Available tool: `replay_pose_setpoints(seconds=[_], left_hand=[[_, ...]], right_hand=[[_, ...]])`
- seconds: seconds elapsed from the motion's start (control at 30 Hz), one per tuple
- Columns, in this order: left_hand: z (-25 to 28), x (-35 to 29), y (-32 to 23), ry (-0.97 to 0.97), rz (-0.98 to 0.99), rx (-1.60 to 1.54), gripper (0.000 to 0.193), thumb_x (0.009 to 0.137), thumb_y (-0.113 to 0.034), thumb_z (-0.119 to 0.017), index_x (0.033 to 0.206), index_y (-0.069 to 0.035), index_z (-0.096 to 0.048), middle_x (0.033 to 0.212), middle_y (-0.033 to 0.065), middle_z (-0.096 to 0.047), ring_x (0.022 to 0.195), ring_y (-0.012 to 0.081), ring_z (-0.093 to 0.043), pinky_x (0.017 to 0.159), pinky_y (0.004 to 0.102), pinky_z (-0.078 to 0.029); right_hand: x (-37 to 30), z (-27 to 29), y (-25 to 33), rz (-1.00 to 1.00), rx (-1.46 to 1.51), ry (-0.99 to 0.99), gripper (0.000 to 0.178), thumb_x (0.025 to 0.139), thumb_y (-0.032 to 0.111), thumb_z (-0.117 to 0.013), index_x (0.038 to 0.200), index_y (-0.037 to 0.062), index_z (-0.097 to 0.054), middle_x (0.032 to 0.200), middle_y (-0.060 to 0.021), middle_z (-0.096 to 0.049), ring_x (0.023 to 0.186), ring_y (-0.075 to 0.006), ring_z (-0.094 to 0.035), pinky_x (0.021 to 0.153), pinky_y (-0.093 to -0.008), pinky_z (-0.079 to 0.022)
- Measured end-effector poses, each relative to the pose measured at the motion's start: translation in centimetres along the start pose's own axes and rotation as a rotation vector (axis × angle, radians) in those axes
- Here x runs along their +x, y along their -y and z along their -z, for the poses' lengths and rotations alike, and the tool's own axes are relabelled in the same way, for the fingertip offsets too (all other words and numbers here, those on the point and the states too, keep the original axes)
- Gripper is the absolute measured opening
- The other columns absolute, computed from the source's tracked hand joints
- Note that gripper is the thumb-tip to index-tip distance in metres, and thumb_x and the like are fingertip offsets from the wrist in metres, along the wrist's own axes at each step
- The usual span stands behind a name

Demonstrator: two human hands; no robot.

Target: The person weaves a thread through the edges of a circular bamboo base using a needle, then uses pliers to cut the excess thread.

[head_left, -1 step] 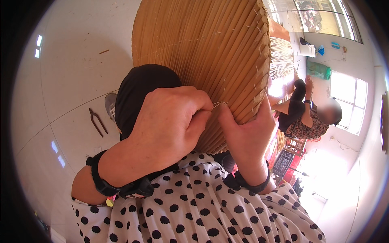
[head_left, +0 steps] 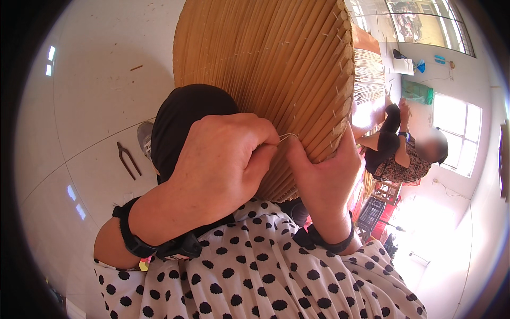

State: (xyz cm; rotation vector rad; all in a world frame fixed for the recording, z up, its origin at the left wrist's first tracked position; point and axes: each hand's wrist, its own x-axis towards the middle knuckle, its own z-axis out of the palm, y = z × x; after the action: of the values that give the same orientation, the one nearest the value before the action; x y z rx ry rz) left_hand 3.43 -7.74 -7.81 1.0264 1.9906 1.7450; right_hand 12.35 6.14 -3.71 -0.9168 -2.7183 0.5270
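Note:
A large fan-shaped piece of many thin brown bamboo strips (head_left: 265, 58) rests against my lap, its strips stitched with pale thread. My left hand (head_left: 228, 151) is closed in a pinch on a thin thread (head_left: 287, 135) that runs to the strips near my right thumb. What else its curled fingers hold is hidden. My right hand (head_left: 326, 181) grips the thick stitched edge (head_left: 345, 80) of the bamboo piece, thumb on the near face and fingers on the far side, mostly out of sight.
Pliers-like metal tongs (head_left: 128, 160) lie on the pale tiled floor at left, beside my shoe (head_left: 145, 139). A small brown stick (head_left: 136, 68) lies farther off. At right another person (head_left: 404, 154) sits near a second bamboo piece (head_left: 368, 74). A dark crate (head_left: 371, 215) stands below them.

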Motion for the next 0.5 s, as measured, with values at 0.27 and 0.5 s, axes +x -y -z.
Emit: replay_pose_setpoints(seconds=[0.27, 0.5], left_hand=[[-0.7, -0.8, 1.7, 0.002, 0.027, -0.037, 0.003, 0.078, 0.0, -0.067, 0.081, 0.0, -0.066, 0.077, 0.0166, -0.065, 0.071, 0.0363, -0.064, 0.063, 0.0423, -0.05], [0.2, -1.0, -0.1, -0.025, 0.025, -0.09, 0.003, 0.078, 0.001, -0.066, 0.081, 0.0, -0.066, 0.076, 0.0167, -0.065, 0.069, 0.0357, -0.064, 0.061, 0.041, -0.049]], right_hand=[[-0.3, -0.1, 0.3, 0.074, 0.005, -0.045, 0.035, 0.074, 0.022, -0.08, 0.096, 0.0059, -0.058, 0.074, -0.0155, -0.067, 0.07, -0.0381, -0.069, 0.062, -0.0416, -0.055], [-1.0, -0.2, 0.5, 0.14, 0.013, -0.032, 0.032, 0.077, 0.02, -0.077, 0.099, 0.0062, -0.057, 0.071, -0.0148, -0.066, 0.065, -0.0372, -0.068, 0.057, -0.0405, -0.055]])
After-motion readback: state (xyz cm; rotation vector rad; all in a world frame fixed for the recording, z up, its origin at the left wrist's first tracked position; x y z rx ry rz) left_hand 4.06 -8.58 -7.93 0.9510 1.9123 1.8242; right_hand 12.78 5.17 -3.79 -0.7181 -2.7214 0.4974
